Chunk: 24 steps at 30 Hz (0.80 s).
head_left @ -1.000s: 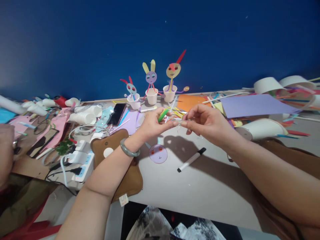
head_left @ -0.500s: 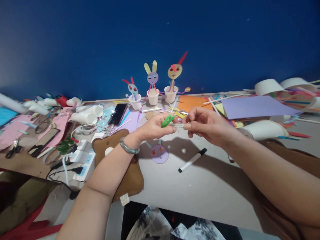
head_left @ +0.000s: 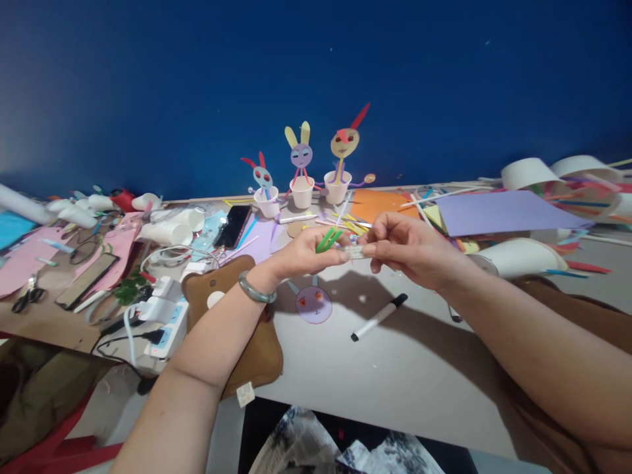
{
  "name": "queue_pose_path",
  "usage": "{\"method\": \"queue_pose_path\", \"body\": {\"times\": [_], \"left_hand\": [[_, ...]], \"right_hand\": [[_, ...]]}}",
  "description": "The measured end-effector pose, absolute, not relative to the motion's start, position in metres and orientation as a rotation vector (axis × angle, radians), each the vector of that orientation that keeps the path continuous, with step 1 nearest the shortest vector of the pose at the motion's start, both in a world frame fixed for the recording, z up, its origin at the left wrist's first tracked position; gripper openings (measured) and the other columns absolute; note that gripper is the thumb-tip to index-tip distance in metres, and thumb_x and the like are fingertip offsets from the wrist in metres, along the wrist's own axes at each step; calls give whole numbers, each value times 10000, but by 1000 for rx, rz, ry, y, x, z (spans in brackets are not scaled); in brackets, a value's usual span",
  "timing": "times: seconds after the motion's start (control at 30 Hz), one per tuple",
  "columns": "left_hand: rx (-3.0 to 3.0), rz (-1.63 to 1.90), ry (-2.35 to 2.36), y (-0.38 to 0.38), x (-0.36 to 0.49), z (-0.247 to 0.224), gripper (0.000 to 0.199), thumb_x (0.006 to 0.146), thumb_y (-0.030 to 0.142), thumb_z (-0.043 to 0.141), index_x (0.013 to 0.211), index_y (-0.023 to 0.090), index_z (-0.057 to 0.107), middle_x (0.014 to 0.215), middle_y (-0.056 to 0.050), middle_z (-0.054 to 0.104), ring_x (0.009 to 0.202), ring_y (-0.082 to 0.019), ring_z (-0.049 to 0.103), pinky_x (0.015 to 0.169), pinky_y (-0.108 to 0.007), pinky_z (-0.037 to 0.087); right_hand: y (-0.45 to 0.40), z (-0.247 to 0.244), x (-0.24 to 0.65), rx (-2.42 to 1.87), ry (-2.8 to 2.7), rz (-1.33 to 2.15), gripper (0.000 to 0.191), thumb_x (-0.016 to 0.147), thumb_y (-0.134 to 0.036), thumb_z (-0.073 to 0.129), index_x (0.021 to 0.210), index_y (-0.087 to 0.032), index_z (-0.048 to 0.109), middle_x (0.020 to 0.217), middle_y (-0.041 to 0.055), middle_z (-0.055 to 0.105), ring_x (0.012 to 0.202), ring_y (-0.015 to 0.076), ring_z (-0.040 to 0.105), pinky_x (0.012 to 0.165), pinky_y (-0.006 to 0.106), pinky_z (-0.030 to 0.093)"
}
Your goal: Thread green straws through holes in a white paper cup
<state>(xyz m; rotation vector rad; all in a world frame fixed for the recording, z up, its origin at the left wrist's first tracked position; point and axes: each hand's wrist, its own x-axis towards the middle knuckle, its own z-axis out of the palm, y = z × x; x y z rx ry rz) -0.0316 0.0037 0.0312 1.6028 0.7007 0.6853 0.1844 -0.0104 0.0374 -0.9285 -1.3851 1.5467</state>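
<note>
My left hand (head_left: 313, 252), a bracelet on its wrist, is closed with thumb and finger on one end of a small translucent strip (head_left: 353, 251). A bright green two-pronged piece (head_left: 329, 241) sticks up from the same hand; its kind is unclear. From the other side, my right hand (head_left: 399, 247) pinches the strip's other end. Both hands hover over the table's middle. Below them lies a purple paper bunny face (head_left: 315, 305) with orange eyes and a drawn mouth. Beside it rests a white marker (head_left: 379, 318) with a black cap.
Three paper-faced figures in cups, the middle one a bunny (head_left: 301, 158), stand by the blue wall. Left are a brown pouch (head_left: 257, 355), a power strip (head_left: 170, 329), a phone (head_left: 233, 226) and scissors (head_left: 28, 295). Purple paper (head_left: 508, 212) and paper cups (head_left: 530, 172) lie right.
The green piece has tilted slightly in my left hand, and its two prongs look more spread. Both hands stay nearly in place, holding the strip.
</note>
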Motion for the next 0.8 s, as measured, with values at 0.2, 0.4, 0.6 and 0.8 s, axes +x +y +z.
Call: {"method": "queue_pose_path", "body": {"times": [0.2,0.4,0.6,0.8], "left_hand": [[1597,675,768,3,-32,33,285,770,316,776,909,158,584,551,105,473,443,-30,392,469,-207,303],[1596,636,747,3,-33,34,231,784,299,744,877,153,591,558,104,451,448,-27,385,466,-209,287],[1579,653,808,6,-28,28,183,802,228,639,965,147,615,496,114,463,408,-34,368,456,-195,300],[1585,941,985,13,-27,16,281,828,279,644,1082,164,608,548,89,540,457,-55,438,490,-194,338]], "right_hand": [[-8,30,182,-926,-1384,1567,587,575,-434,977,701,-219,445,706,-34,606,503,59,470,472,260,516],[-7,26,183,-941,-1362,1598,576,572,-395,976,702,-219,443,709,-39,614,511,63,485,479,257,511],[-4,22,182,-990,-1374,1492,592,562,-442,975,715,-215,450,727,-29,646,468,49,485,467,258,490],[-5,26,180,-1053,-1397,1227,554,608,-465,949,717,-232,458,754,-11,669,493,94,575,474,283,510]]}}
